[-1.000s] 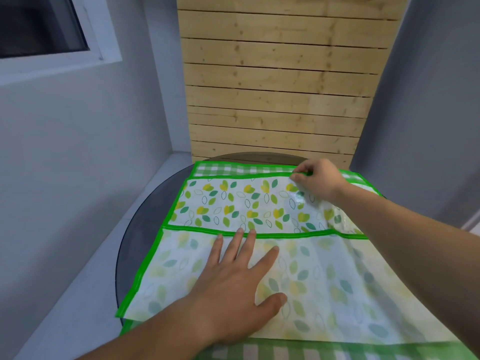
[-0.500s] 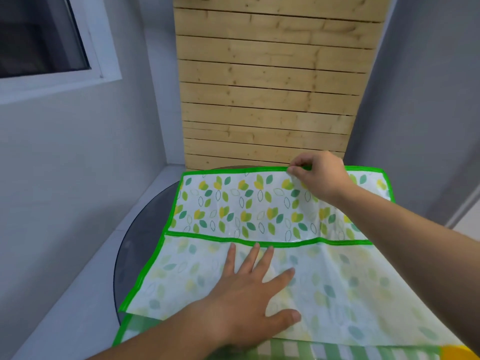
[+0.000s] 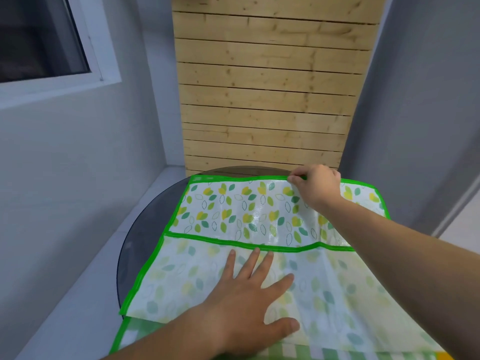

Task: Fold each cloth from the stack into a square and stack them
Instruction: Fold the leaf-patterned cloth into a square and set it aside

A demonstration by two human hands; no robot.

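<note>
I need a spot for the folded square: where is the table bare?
The table shows bare only in a curved strip left of the leaf cloth and a thin sliver behind its far edge. Elsewhere the cloth covers it, left hand pressing, right hand pinching the hem.

the right hand [image 3: 318,185], pinching the far green hem of the leaf-print cloth [image 3: 233,209], drew that hem farther away across the table [image 3: 145,229]. the bright printed band widened, and it covered the far strip of the checked cloth [image 3: 135,333], leaving checks showing only at the near edge.
</note>
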